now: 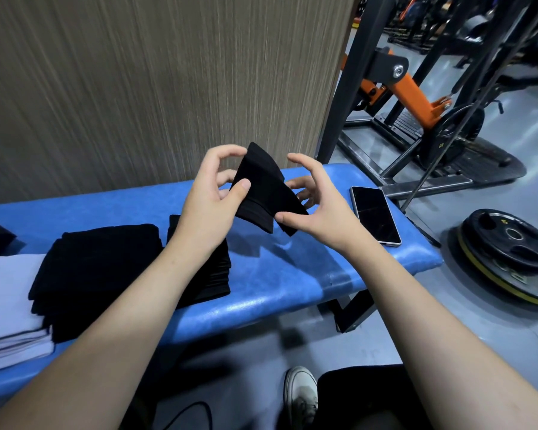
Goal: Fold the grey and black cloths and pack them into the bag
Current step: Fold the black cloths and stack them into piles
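Both hands are up over the bench w/ a small folded black cloth (263, 187) between them, held clear of the pad. Left hand (207, 193) pinches its left edge, thumb on the near face, fingers curled behind. Right hand (316, 201) has its thumb on the lower right corner, fingers curled and spread; can't tell if they touch the far side.

No bag or other container visible.

Near: grey floor, a pale sneaker (300, 395), thin black cable. Blue bench (292, 274) is padded, glossy vinyl w/ creases, rounded right end. On it, left to right: stack of pale grey cloths (10, 308), flat and layered; two stacks of folded black cloths (97, 274), soft, matte, square-ish; then a dark-screened phone (375, 214) near the right end. Weight plates (510, 252) lie on the floor right of the bench, round, black w/ a yellow rim.

Far: ribbed beige wall panel (153, 82) left, black-and-orange gym machine (410, 88) right.
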A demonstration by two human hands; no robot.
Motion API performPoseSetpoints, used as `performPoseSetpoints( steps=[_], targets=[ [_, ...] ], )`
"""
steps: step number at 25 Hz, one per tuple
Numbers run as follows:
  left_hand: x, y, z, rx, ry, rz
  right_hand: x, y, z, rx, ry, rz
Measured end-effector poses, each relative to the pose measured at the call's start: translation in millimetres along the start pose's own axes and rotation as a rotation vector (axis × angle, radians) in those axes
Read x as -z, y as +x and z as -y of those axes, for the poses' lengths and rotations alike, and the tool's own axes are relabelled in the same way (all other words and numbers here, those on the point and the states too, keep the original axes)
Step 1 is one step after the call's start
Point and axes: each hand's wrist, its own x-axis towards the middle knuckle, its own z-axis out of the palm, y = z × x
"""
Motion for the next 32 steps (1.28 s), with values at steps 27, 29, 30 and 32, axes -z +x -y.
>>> performPoseSetpoints(
  steps=[27,29,30,32],
  targets=[
    [-7.6,-5.2,-0.2,0.234,-0.065,0.165,-23.4,3.5,8.7,0.273,-0.097,-0.170],
    [-8.1,-5.9,-0.2,0.262,-0.117,0.133,-28.1,5.1,6.9,0.279,-0.139,-0.137],
    [-7.6,-6.0,0.4,0.270,-0.125,0.115,-30.3,5.8,5.6,0.293,-0.154,-0.121],
    [-5.2,-5.1,3.1,0.272,-0.133,0.066,-32.3,7.0,2.6,0.341,-0.168,-0.094]
  ],
)
